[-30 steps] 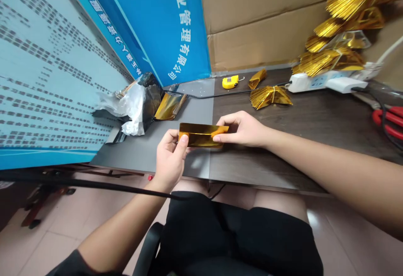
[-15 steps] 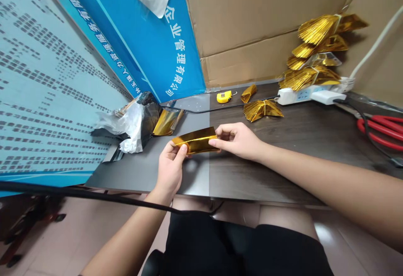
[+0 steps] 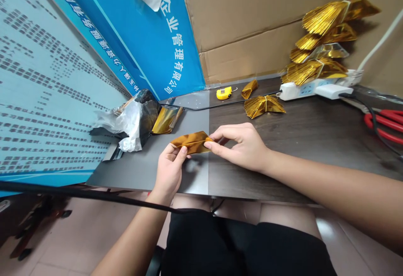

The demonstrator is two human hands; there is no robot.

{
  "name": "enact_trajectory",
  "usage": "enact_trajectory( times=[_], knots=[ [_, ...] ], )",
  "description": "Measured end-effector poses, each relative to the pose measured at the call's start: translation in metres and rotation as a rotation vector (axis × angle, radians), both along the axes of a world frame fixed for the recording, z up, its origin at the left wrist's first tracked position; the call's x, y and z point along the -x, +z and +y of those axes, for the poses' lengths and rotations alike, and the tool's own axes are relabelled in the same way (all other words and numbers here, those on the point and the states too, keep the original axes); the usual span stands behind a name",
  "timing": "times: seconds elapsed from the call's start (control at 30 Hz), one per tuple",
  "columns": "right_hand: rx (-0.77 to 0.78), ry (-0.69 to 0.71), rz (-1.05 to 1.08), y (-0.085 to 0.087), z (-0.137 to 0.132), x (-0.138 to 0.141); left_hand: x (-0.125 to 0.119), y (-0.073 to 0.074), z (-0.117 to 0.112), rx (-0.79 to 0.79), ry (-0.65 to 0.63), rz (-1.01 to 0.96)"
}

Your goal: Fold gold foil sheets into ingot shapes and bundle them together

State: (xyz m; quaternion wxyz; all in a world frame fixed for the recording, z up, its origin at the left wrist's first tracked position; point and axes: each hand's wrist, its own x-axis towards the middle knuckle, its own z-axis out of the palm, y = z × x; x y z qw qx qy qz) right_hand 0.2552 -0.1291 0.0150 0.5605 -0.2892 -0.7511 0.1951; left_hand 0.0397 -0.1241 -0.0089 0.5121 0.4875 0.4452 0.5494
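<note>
A strip of shiny gold foil paper (image 3: pixel 193 142) is held above the desk between my two hands, with a crease along its length. My left hand (image 3: pixel 170 162) pinches the strip's left end, thumb on top. At the right end, my right hand (image 3: pixel 237 145) grips it between thumb and fingers. Behind my left hand lies a stack of gold foil sheets (image 3: pixel 168 119) beside a crumpled plastic wrapper (image 3: pixel 132 120). A banded fan of folded gold foil (image 3: pixel 265 106) and a rolled gold piece (image 3: pixel 249 89) rest farther back on the desk.
A yellow tape measure (image 3: pixel 224 93) lies near the back edge. Several banded foil bundles (image 3: pixel 324 19) are piled over a white power strip (image 3: pixel 296 91) at the back right. Red-handled scissors (image 3: pixel 385 122) lie at the right. A black cable (image 3: pixel 94 196) crosses in front.
The foil strip has gone from a smooth, flat-looking face to a creased, folded one. My right hand has moved slightly left and inward along it, while my left hand keeps its pinch.
</note>
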Motion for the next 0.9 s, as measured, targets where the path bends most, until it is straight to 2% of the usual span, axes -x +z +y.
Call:
enact_trajectory(
  times=[0.13, 0.3, 0.4, 0.47, 0.53, 0.6, 0.7, 0.8, 0.9],
  knots=[
    [-0.166, -0.006, -0.013, 0.0, -0.002, 0.002, -0.001, 0.0, 0.0, 0.001, -0.023, 0.005],
    [-0.229, 0.029, -0.037, 0.0, 0.002, -0.002, 0.003, -0.005, 0.002, -0.05, 0.011, 0.038],
    [-0.25, 0.141, -0.115, -0.004, 0.016, -0.012, 0.012, -0.004, 0.003, -0.176, 0.037, 0.19],
    [-0.262, 0.252, -0.218, -0.009, 0.027, -0.02, 0.022, -0.001, 0.004, -0.305, 0.019, 0.384],
    [-0.229, 0.357, -0.338, -0.014, 0.034, -0.026, 0.034, 0.004, 0.004, -0.502, -0.061, 0.65],
    [-0.171, 0.445, -0.474, -0.019, 0.037, -0.027, 0.047, 0.008, 0.005, -0.681, -0.207, 0.942],
    [-0.067, 0.51, -0.677, -0.019, 0.03, -0.025, 0.061, 0.011, 0.006, -0.862, -0.38, 1.177],
    [-0.014, 0.486, -0.765, -0.014, 0.021, -0.019, 0.067, 0.013, 0.006, -0.838, -0.484, 1.207],
    [-0.012, 0.443, -0.762, -0.012, 0.015, -0.011, 0.063, 0.018, 0.007, -0.654, -0.536, 1.136]
  ],
)
